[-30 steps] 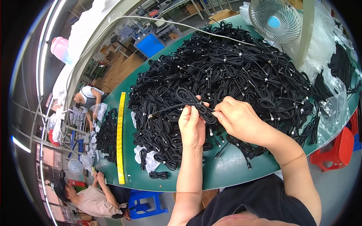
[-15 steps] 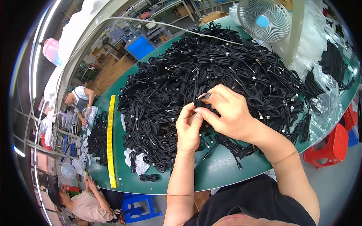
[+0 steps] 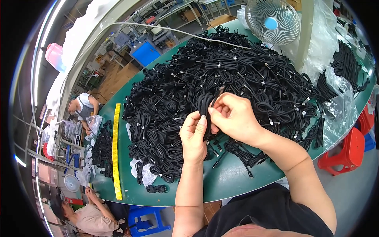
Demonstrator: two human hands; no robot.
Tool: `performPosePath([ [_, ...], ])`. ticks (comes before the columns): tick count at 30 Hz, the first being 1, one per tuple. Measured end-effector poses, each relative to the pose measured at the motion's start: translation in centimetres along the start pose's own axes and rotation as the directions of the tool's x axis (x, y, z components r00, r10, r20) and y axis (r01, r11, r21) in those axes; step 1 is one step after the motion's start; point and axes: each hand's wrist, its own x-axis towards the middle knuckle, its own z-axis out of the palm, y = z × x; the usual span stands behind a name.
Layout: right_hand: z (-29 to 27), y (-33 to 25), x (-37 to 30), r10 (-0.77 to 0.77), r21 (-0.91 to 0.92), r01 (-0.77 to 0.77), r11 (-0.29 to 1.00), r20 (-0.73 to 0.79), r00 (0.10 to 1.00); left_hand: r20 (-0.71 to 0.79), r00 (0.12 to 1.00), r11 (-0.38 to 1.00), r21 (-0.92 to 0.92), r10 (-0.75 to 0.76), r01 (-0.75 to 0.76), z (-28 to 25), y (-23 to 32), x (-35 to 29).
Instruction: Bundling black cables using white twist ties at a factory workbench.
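Observation:
A coiled black cable (image 3: 203, 103) stands up between my two hands in front of a large heap of similar coiled cables (image 3: 166, 94). My left hand (image 3: 193, 137) is closed round the lower part of the coil, its thumb pressed along the side. On the coil's right side, my right hand (image 3: 236, 117) pinches a black strand of it. A dark end with a small pale tip sticks up just above the right fingers. What lies between the right fingertips is partly hidden. Loose cable ends (image 3: 216, 152) lie on the green table just below my hands.
A yellow tape strip (image 3: 117, 152) crosses the green table (image 3: 158, 198) at the left. Beyond it lie more cables (image 3: 103, 148) and two people sit. A fan (image 3: 272, 23) and post stand at the back right, clear plastic (image 3: 339, 114) and red stools (image 3: 345, 152) at the right.
The coil has risen into fuller view above my left hand. My right hand has shifted slightly right and down, its fingers curling in more. The person at lower left has brought their hands together.

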Motion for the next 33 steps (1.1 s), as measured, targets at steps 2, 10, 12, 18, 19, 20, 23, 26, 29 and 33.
performPosePath([
  [2, -0.2, -0.9, 0.1, 0.076, 0.145, -0.063, 0.987, -0.082, 0.994, 0.062, 0.996, 0.997, 0.055, -0.064, 0.061, -0.9, -0.1, -0.1],
  [10, 0.1, 0.3, 0.2, 0.156, 0.007, -0.158, 0.987, 0.114, 0.981, -0.003, 1.000, 1.000, -0.014, -0.019, 0.019, 0.2, -0.2, 0.0],
  [12, -0.2, -0.6, 0.0, 0.151, 0.070, -0.156, 0.985, 0.069, 0.986, 0.012, 0.999, 0.998, -0.028, -0.052, 0.052, -0.1, -0.2, 0.0],
  [18, 0.0, 0.9, 0.1, 0.185, 0.069, -0.195, 0.978, 0.125, 0.975, 0.018, 0.999, 1.000, -0.003, -0.028, 0.028, 0.3, -0.5, -0.2],
  [19, -0.1, 1.0, 0.3, 0.231, -0.016, -0.232, 0.973, 0.174, 0.957, 0.015, 0.999, 0.999, -0.027, -0.034, 0.034, 0.2, -0.5, -0.1],
  [20, -0.4, 0.9, 0.4, 0.232, -0.014, -0.233, 0.972, 0.173, 0.957, 0.012, 0.999, 0.998, -0.051, -0.039, 0.040, 0.1, -0.6, -0.1],
  [23, -0.8, 0.6, 0.7, 0.163, -0.006, -0.164, 0.986, 0.169, 0.972, 0.019, 0.999, 0.996, -0.076, -0.050, 0.051, -0.9, -0.6, 0.1],
  [26, -1.4, -1.0, 1.1, 0.013, -0.081, -0.019, 0.997, -0.074, 0.997, -0.101, 0.993, 0.958, 0.284, 0.064, -0.033, -1.0, 0.2, -0.1],
  [29, -1.8, -0.7, 1.1, -0.011, -0.125, 0.014, 0.992, 0.022, 1.000, 0.270, 0.766, 0.205, 0.864, 0.583, -0.461, -0.3, -0.1, 0.0],
  [33, -2.0, 0.4, 1.1, -0.103, -0.249, 0.115, 0.962, 0.060, 0.993, 0.403, 0.747, 0.058, 0.861, 0.529, -0.505, 0.0, -0.3, -0.2],
])
